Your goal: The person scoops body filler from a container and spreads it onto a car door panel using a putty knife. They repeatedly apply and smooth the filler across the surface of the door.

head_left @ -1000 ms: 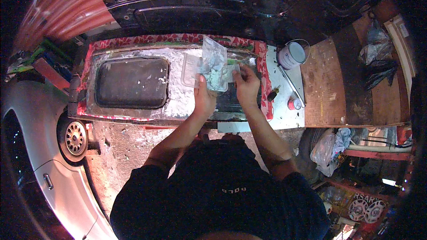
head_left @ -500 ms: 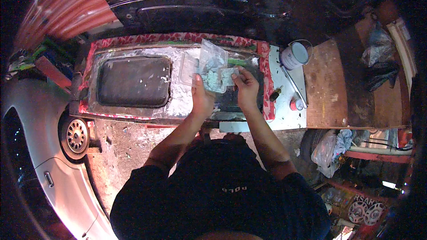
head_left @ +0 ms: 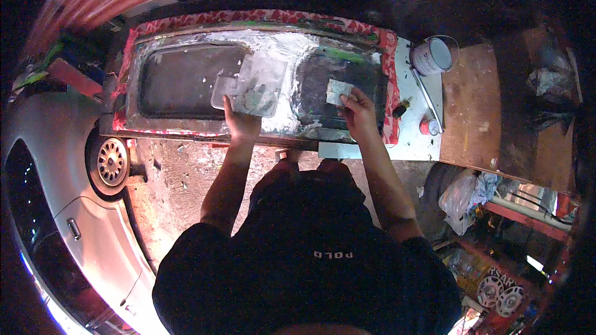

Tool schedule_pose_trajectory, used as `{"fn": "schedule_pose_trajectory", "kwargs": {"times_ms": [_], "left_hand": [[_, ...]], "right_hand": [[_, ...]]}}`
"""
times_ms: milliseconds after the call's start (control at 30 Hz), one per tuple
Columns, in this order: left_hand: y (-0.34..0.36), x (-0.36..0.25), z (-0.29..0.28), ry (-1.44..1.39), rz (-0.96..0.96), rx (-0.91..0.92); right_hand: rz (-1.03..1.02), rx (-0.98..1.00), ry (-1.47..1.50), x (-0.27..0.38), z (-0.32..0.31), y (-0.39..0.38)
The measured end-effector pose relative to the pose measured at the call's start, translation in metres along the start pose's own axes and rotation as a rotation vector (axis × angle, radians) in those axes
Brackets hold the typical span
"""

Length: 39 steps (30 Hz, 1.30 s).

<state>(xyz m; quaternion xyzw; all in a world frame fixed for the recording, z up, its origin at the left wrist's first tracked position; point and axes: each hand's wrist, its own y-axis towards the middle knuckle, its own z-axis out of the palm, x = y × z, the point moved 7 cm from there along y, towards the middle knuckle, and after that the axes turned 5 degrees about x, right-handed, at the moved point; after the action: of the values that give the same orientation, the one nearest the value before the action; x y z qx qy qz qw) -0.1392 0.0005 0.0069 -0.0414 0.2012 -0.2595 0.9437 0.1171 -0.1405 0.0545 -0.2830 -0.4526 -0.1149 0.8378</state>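
Observation:
My left hand (head_left: 243, 123) grips a clear plastic container (head_left: 266, 77) with an open lid, thumb over its near edge. Something greyish shows through it, too dim to name. In my right hand (head_left: 358, 110), fingers pinch a small pale square flat piece (head_left: 336, 90). Both hands are above a long panel (head_left: 158, 40) with dark sunken areas. White, rough material (head_left: 290, 43) coats the strip between those areas, and the container hangs over part of it.
Red-and-white patterned cloth or paper (head_left: 390, 87) borders the panel. To the right, a paint can (head_left: 431, 57), a metal rod (head_left: 427, 99), a small red tin (head_left: 428, 126) and a dark object (head_left: 401, 108) lie on a pale board (head_left: 406, 139). A silver car (head_left: 93, 236) stands at left.
My hands have moved apart: the left carries the container leftward, the right keeps the pale square and is slightly farther right. The pale lumps seen in the container earlier no longer show clearly.

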Motion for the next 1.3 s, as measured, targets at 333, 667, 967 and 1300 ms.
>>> {"fn": "schedule_pose_trajectory", "kwargs": {"times_ms": [333,667,967,1300], "left_hand": [[-0.053,-0.038,-0.032,-0.001,0.077,-0.265],[-0.105,-0.056,-0.060,-0.034,0.340,-0.299],[-0.133,-0.057,-0.058,-0.128,0.455,-0.391],[-0.184,-0.082,-0.056,-0.050,0.592,-0.345]], "right_hand": [[0.205,0.065,0.073,-0.067,-0.009,0.017],[0.295,0.239,0.065,-0.075,0.008,0.025],[0.423,0.294,0.052,-0.102,0.009,0.033],[0.441,0.433,0.070,-0.134,0.019,0.025]]}}
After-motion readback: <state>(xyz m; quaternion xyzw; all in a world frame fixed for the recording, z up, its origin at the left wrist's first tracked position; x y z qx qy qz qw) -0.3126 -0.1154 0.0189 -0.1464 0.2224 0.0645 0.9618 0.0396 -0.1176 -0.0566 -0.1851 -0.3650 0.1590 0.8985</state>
